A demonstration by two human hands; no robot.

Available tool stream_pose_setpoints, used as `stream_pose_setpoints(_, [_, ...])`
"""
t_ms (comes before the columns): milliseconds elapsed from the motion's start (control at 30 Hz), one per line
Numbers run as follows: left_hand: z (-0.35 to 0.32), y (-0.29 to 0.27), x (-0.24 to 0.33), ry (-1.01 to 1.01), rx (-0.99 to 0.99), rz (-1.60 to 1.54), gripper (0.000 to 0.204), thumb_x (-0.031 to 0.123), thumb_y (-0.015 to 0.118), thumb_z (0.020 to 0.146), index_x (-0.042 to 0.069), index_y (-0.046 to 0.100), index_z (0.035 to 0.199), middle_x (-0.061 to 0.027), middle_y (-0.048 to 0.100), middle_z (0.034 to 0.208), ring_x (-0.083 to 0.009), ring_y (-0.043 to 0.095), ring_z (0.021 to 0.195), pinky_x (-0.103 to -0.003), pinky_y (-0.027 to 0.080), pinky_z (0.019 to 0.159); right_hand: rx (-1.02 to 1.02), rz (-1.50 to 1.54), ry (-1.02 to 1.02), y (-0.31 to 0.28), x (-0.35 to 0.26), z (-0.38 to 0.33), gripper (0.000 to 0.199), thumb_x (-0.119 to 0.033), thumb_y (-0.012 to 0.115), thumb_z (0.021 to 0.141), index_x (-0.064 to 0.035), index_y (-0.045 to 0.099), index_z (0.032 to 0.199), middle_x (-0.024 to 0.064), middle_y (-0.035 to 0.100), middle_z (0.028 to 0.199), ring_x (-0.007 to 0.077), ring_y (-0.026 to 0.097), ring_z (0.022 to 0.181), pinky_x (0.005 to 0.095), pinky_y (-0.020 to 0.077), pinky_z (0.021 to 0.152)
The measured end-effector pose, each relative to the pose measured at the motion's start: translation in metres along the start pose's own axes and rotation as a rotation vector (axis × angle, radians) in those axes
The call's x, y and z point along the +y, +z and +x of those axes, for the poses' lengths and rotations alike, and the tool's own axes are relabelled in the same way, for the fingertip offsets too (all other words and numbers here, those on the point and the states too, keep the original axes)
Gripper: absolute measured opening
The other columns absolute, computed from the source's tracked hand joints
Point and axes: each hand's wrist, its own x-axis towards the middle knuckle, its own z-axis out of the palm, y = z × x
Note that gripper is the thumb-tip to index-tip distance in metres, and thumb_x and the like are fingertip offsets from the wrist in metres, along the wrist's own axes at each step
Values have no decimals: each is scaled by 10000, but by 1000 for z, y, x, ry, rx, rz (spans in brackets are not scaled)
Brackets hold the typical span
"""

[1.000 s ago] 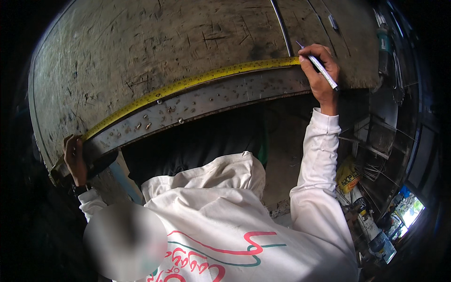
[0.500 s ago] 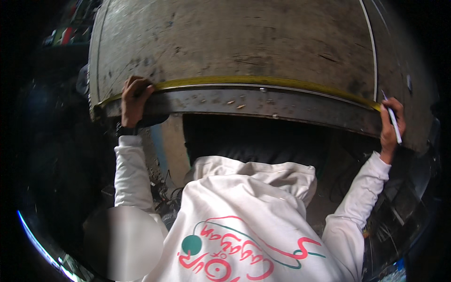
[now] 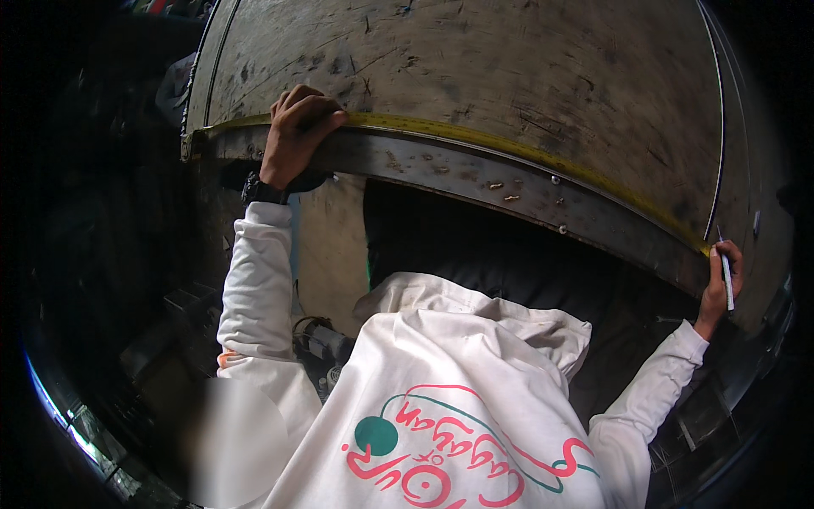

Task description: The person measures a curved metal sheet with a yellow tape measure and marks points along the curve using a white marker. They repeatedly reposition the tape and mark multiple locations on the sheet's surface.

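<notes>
1. From the person's chest as dial centre, I see the left hand (image 3: pixel 297 131) at eleven o'clock, fingers bent close together over the tape; I can't tell whether they grip it. A black wristwatch (image 3: pixel 264 190) circles that wrist.
2. The yellow tape measure (image 3: pixel 441 129) runs from between ten and eleven, round to two, along the scratched workbench (image 3: pixel 526 59).
3. A grey, spotted steel strip (image 3: pixel 458 170) lines the bench's near edge at twelve.
4. A thin metal rod (image 3: pixel 722 119) lies between one and two.
5. At two, the right hand (image 3: pixel 723 276) pinches a slim white pen (image 3: pixel 727 284), fingers at the tape's end.
</notes>
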Motion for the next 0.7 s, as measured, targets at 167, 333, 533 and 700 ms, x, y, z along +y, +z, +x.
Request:
stream_pose_setpoints(167, [0, 1, -5, -18, -2, -35, 218, 289, 798, 871, 98, 778, 972, -37, 660, 1002, -257, 590, 1032, -412, 377, 1005, 2, -13, 15, -3, 3, 1, 125, 7, 654, 966, -15, 682, 1086, 45, 645, 1128, 144, 587, 1085, 291, 432, 1003])
stream_pose_setpoints(333, [-2, 1, -8, 1, 1, -33, 219, 294, 812, 861, 109, 783, 975, -28, 664, 1005, -250, 588, 1039, -410, 378, 1005, -9, -40, -8, -5, 4, 1, 124, 8, 653, 965, -15, 682, 1083, 50, 651, 1130, 155, 594, 1095, 304, 433, 1022])
stream_pose_setpoints(533, [-3, -2, -3, 96, 23, 39, 149, 193, 788, 893, 72, 765, 977, -85, 660, 995, -283, 609, 984, -404, 489, 902, -1, -51, 19, -7, 6, 0, 121, -18, 673, 965, -20, 686, 1086, 50, 659, 1130, 159, 600, 1118, 312, 434, 1034])
stream_pose_setpoints(700, [6, 3, -4, 137, 0, 14, 149, 179, 775, 896, 59, 760, 983, -101, 654, 988, -296, 616, 982, -412, 490, 904, 53, -81, 39, -9, 5, -5, 166, 2, 696, 944, -23, 700, 1108, 69, 692, 1146, 163, 634, 1090, 312, 468, 1014])
